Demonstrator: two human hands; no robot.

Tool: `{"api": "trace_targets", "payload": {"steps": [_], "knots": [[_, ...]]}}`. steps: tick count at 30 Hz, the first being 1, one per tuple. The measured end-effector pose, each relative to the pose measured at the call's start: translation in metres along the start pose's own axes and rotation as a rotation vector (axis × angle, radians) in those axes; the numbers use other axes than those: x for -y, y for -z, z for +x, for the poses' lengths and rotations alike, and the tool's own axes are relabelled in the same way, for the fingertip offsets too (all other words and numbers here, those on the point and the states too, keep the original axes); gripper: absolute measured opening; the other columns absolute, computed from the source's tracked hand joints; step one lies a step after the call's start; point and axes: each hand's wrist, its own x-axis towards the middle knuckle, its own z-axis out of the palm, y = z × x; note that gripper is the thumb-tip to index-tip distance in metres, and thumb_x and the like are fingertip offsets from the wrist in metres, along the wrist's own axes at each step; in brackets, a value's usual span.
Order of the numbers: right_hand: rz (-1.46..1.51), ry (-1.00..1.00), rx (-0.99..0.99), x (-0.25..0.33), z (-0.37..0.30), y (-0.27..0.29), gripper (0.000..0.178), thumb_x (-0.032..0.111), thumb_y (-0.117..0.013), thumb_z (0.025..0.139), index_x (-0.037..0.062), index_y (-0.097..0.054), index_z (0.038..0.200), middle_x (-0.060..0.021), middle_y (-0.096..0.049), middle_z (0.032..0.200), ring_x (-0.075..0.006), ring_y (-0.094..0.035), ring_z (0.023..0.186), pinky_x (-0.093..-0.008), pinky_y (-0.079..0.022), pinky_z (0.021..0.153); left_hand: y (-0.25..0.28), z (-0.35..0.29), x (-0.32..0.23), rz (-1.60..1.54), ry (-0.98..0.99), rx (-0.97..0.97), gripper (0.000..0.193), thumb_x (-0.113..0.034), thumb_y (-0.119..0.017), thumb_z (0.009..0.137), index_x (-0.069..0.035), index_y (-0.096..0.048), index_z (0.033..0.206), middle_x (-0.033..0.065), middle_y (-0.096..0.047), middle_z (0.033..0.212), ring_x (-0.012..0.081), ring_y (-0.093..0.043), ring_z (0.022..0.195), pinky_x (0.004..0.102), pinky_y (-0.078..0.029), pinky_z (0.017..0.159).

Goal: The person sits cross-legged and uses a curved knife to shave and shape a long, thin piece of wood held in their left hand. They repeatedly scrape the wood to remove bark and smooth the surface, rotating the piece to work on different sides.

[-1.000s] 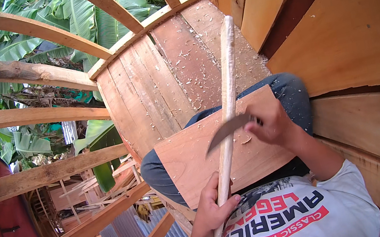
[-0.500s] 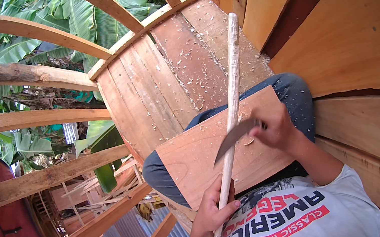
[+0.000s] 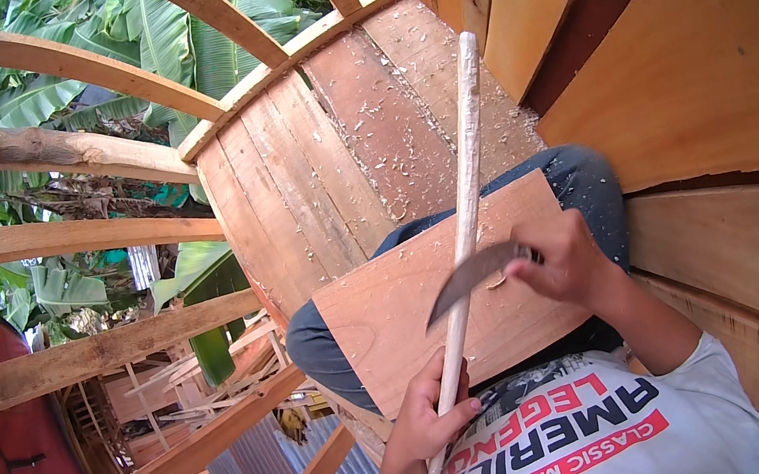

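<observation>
A long, pale wooden stick (image 3: 468, 213) slants across my lap, its far end raised over the floor boards. My left hand (image 3: 430, 409) is closed round its lower part, close to my shirt. In my right hand (image 3: 561, 256) I grip a knife (image 3: 470, 280) by its handle. The dark curved blade lies across the stick above my left hand, its tip pointing left. Under both rests a flat wooden board (image 3: 384, 322), laid over my crossed legs. A few shavings lie on it beside the blade.
Wood shavings are scattered on the plank floor (image 3: 382, 135) ahead. Wooden slats (image 3: 105, 348) form an open railing on the left, with banana leaves (image 3: 164, 52) and corrugated metal sheets (image 3: 309, 473) beyond. A plank wall (image 3: 687, 81) stands close on my right.
My right hand and the knife have shifted very slightly, the blade staying across the stick. The stick's far end has dipped a little. My left hand keeps its place.
</observation>
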Motion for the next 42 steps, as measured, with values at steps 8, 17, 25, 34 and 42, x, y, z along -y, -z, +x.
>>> {"api": "trace_targets", "payload": {"steps": [8,17,25,34,42], "knots": [[-0.067,-0.036,-0.03,-0.003,0.005,0.005,0.047,0.047,-0.063,0.083,0.0061,-0.055,0.062,-0.0104,-0.05,0.052,-0.0286,-0.057,0.049,-0.0349,-0.043,0.044,-0.002,-0.003,0.006,0.052,-0.047,-0.038,0.035,-0.013,-0.068,0.07,-0.003,-0.045,0.095,0.0,-0.045,0.064,0.005,-0.04,0.046,0.0193,-0.032,0.039],[0.002,-0.246,-0.007,-0.005,0.0,-0.003,0.047,0.049,-0.063,0.082,0.0053,-0.057,0.066,-0.0107,-0.051,0.053,-0.0298,-0.057,0.049,-0.0368,-0.043,0.045,-0.005,0.003,0.001,0.127,0.002,-0.116,0.032,-0.009,-0.067,0.07,-0.003,-0.047,0.094,-0.0004,-0.046,0.064,0.0046,-0.042,0.047,0.019,-0.032,0.04],[0.089,-0.152,-0.224,-0.021,0.001,0.003,0.047,0.046,-0.059,0.086,0.0029,-0.055,0.066,-0.0116,-0.048,0.054,-0.0312,-0.055,0.05,-0.037,-0.042,0.047,-0.003,-0.002,0.007,0.067,0.012,-0.005,0.038,-0.008,-0.068,0.069,-0.002,-0.048,0.101,-0.0014,-0.045,0.071,0.0046,-0.043,0.057,0.019,-0.035,0.047],[0.05,0.052,0.066,-0.001,-0.009,-0.001,0.05,0.047,-0.055,0.089,0.0011,-0.055,0.07,-0.0158,-0.05,0.056,-0.0351,-0.056,0.053,-0.0363,-0.042,0.047,-0.003,0.001,0.008,0.096,-0.001,-0.019,0.038,-0.01,-0.068,0.068,-0.002,-0.047,0.099,-0.0026,-0.043,0.072,0.0057,-0.042,0.059,0.021,-0.035,0.052],[0.068,0.184,0.04,0.004,-0.007,-0.006,0.05,0.043,-0.056,0.09,-0.0006,-0.05,0.066,-0.0149,-0.046,0.054,-0.0317,-0.051,0.047,-0.035,-0.039,0.046,0.0,0.001,0.01,0.154,-0.044,-0.021,0.036,-0.01,-0.068,0.068,-0.003,-0.047,0.097,-0.002,-0.042,0.071,0.0058,-0.039,0.061,0.0208,-0.032,0.052]]}}
